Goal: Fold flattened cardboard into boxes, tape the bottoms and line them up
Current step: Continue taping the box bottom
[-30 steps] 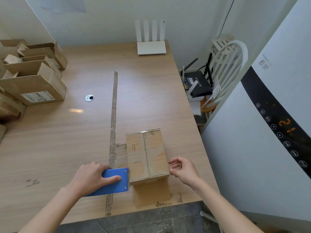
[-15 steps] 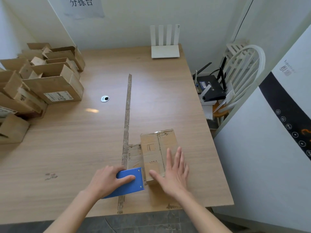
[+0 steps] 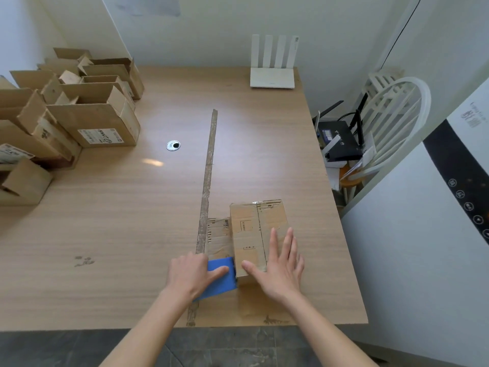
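Near the worktop's front edge, the right hand [image 3: 279, 263] lies flat, fingers spread, on the cardboard box [image 3: 258, 234], while the left hand [image 3: 190, 276] grips a blue tape dispenser [image 3: 221, 278] against the box's left side. A long strip [image 3: 209, 178] runs rearward just left of the box; folded boxes [image 3: 90, 112] crowd the far left corner, and a white router [image 3: 272, 72] stands at the far edge.

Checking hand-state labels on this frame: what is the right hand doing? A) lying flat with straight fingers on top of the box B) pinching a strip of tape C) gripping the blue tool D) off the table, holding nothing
A: the right hand lies flat, fingers spread and straight, on top of the cardboard box; the blue tool is under the left hand.
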The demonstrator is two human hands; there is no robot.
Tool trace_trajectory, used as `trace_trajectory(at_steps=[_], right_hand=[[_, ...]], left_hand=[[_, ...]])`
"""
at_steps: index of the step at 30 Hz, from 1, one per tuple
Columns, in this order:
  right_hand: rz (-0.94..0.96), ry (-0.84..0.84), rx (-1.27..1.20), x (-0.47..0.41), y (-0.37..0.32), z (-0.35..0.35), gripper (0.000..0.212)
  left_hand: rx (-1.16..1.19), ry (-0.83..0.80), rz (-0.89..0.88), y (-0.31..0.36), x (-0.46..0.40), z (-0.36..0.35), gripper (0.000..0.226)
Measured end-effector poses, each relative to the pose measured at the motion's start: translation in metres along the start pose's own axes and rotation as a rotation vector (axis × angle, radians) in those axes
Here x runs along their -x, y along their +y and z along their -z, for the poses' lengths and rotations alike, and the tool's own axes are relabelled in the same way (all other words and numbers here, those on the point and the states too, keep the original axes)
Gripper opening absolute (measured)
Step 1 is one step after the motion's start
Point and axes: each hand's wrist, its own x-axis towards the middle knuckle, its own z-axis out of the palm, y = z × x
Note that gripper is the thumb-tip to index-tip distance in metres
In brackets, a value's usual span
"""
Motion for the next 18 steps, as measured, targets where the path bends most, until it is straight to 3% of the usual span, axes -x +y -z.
trace_trajectory(at_steps=[7,11,18], right_hand=[[-0.038,0.014,-0.016,0.001,-0.007,0.003,0.115],[-0.018,0.004,-0.029,0.004,-0.007,0.005,0.116],[-0.01,0.075,0.036,0.006,-0.012,-0.001,0.119]], left_hand=[[-0.157,0.01,-0.047,0.023,-0.007,0.033,0.061],[-0.238,-0.041,-0.005,0.028,-0.011,0.04,0.042],[-0.072,0.164,0.095,-0.003,0.003,-0.009,0.048]])
